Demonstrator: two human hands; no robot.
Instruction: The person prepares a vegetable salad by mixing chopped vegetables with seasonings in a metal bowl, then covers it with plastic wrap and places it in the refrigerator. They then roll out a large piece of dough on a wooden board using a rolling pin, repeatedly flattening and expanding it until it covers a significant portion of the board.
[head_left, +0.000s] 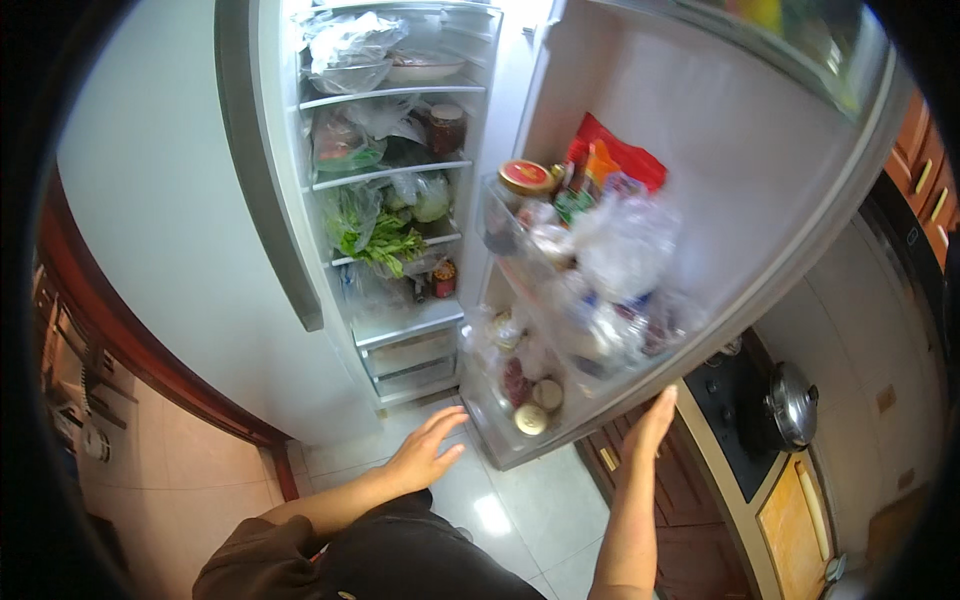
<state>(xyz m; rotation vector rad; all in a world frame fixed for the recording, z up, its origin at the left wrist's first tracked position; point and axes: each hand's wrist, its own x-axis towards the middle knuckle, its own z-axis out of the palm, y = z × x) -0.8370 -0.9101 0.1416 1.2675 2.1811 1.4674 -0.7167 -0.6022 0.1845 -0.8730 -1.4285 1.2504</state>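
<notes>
An open refrigerator door (750, 300) swings out to the right, its shelves facing me. My right hand (651, 427) is at the door's outer edge, with part of its grip hidden. My left hand (424, 454) hovers empty over the floor, fingers apart, left of the door's bottom corner. A middle door bin (517, 277) holds a jar with a red and gold lid (526, 178), a red packet (622, 150) and blurred plastic bags (626, 247). Lidded jars (531, 419) stand in the lowest bin. Inside the refrigerator, leafy greens (384, 241) hang over a shelf.
The other refrigerator door (172, 210), with a long grey handle (259, 165), is closed at left. A cooktop (731, 420) with a lidded metal pot (793, 409) is on the right counter, near a cutting board (791, 517) and a rolling pin (812, 510). Wooden cabinets (690, 510) stand below.
</notes>
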